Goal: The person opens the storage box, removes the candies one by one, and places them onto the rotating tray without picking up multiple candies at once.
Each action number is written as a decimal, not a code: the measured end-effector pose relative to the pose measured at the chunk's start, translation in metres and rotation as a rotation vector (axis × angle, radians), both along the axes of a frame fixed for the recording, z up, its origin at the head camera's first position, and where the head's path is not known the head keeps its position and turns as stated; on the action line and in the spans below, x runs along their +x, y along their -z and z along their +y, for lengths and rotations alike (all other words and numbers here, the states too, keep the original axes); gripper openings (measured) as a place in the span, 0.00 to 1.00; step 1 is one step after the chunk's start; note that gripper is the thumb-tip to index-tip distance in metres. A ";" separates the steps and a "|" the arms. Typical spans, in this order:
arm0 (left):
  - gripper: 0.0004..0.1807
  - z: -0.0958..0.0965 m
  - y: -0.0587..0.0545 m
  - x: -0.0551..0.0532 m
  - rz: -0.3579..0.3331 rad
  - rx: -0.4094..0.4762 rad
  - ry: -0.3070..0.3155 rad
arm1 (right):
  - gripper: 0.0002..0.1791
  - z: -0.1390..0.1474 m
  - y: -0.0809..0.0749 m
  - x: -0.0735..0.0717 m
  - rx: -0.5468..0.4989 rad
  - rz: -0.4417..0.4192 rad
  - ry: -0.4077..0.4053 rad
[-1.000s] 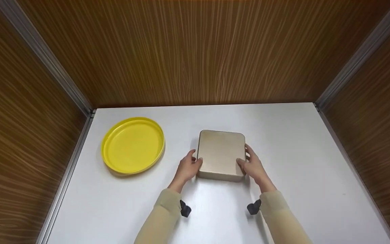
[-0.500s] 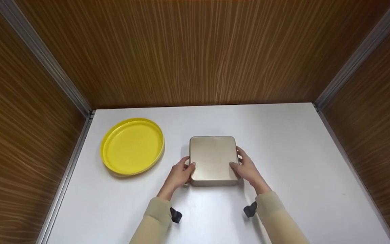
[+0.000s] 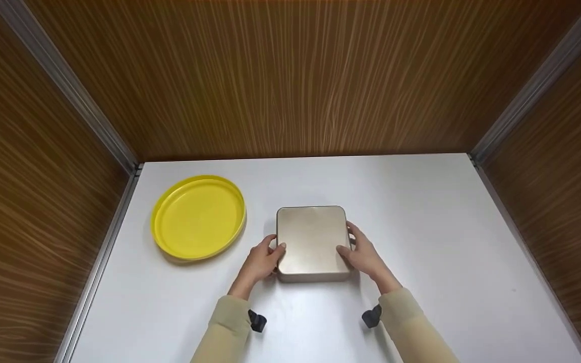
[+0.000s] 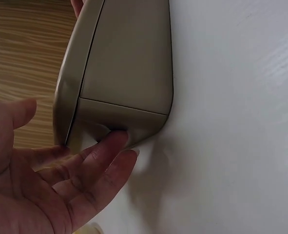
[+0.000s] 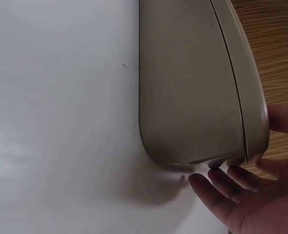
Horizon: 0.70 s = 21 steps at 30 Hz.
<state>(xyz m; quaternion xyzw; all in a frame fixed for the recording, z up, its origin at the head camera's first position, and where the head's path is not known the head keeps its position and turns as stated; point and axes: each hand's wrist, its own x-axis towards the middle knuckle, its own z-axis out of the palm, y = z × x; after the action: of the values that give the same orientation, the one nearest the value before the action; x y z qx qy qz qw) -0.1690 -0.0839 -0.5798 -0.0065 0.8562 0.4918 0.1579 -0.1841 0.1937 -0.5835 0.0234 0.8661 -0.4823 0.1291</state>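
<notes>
- A square, pale-gold metal box with rounded corners (image 3: 313, 241) sits on a smooth white tabletop (image 3: 421, 212), near its middle, its top facing up and its near edge toward the person.
- A thin dark seam below the top shows the box's matching pale-gold lid (image 4: 70, 73) in place.
- The person's left hand (image 3: 259, 261) grips the box's left side: the thumb lies at the top edge, set apart from the other fingers, which bend against the side wall in the left wrist view.
- The person's right hand (image 3: 366, 257) holds the right side in much the same way, thumb over the top edge and fingers along the wall; how firmly either hand presses, I cannot tell.
- A round, shallow yellow dish with a raised rim (image 3: 197, 219) lies on the tabletop to the left of the box, apart from it and from the left hand.
- Pale beige sleeves (image 3: 411, 322) cover both forearms, with a small black device (image 3: 257, 321) at each wrist.
- A brown wood-grain panel (image 3: 290, 75) stands behind the tabletop, with similar panels on either side and grey metal strips (image 3: 68, 91) at the corners.
</notes>
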 end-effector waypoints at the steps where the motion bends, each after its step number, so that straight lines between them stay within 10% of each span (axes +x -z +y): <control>1: 0.34 0.000 0.000 0.000 0.011 -0.011 0.006 | 0.42 0.000 0.000 0.000 -0.002 0.001 -0.001; 12: 0.66 0.007 0.010 0.009 0.112 0.013 0.112 | 0.42 0.005 0.001 0.001 -0.013 0.020 -0.031; 21: 0.73 0.007 0.028 0.019 0.198 0.066 0.200 | 0.43 0.007 -0.007 0.004 0.105 0.034 -0.121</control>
<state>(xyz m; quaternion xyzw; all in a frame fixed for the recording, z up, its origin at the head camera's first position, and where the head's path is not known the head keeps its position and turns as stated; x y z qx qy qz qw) -0.1503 -0.0767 -0.6078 0.1326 0.8474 0.4996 0.1212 -0.1805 0.2009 -0.5762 -0.0305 0.8922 -0.4277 0.1422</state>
